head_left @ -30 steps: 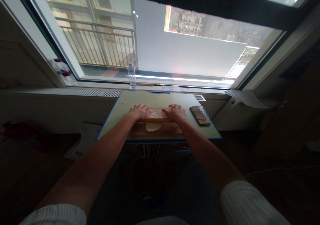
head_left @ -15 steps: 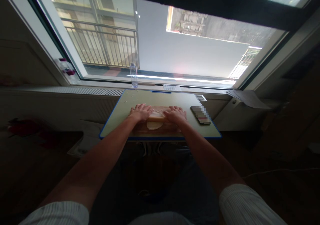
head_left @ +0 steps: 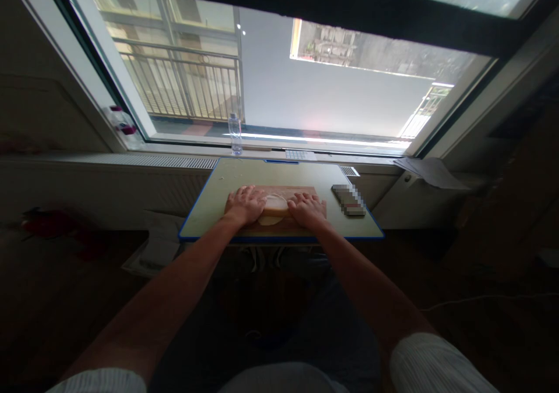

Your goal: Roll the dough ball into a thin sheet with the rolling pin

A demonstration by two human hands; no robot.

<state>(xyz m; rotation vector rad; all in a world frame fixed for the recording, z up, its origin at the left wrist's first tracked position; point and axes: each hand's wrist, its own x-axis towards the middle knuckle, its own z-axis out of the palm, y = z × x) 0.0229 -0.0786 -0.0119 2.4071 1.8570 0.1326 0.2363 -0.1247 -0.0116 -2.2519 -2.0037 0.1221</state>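
Observation:
A light wooden rolling pin (head_left: 276, 212) lies crosswise over a pale, flattened round of dough (head_left: 276, 202). Part of the dough shows beyond the pin and a smaller part on my side of it. Beneath them is a brown wooden board (head_left: 308, 191). My left hand (head_left: 246, 204) bears down on the pin's left end, and my right hand (head_left: 307, 208) covers its right end. Both hands curve over the pin with their fingers pointing away from me. The pin's ends are hidden under the palms.
The board rests on a small pale-green table (head_left: 205, 206) with a blue edge. A phone (head_left: 348, 199), blurred out, lies right of the board. On the windowsill stand a clear bottle (head_left: 235, 135) and, farther left, another bottle (head_left: 123, 126). Papers (head_left: 425, 173) lie at the right.
Both hands and the rolling pin have come slightly nearer to me over the dough. More dough shows beyond the pin, less on my side. The view has shifted a little.

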